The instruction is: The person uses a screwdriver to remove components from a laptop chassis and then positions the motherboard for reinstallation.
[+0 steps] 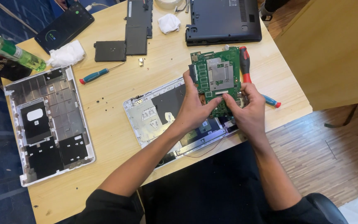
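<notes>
Both my hands hold a green circuit board (217, 75) with a silver shield plate, lifted above an opened white laptop shell (146, 116). My left hand (195, 105) grips the board's near left edge, thumb across its lower face. My right hand (248, 110) grips the near right edge, fingers curled round it. The board's lower part is hidden by my fingers.
A second white laptop shell (48, 124) lies at the left. A black laptop base (222, 20), battery pack (139, 25), black cover (110, 50), phone (64, 27), green bottle (11, 52), white cloths (67, 54), teal screwdriver (98, 74) and red-handled screwdriver (245, 64) lie around. Table edge runs at right.
</notes>
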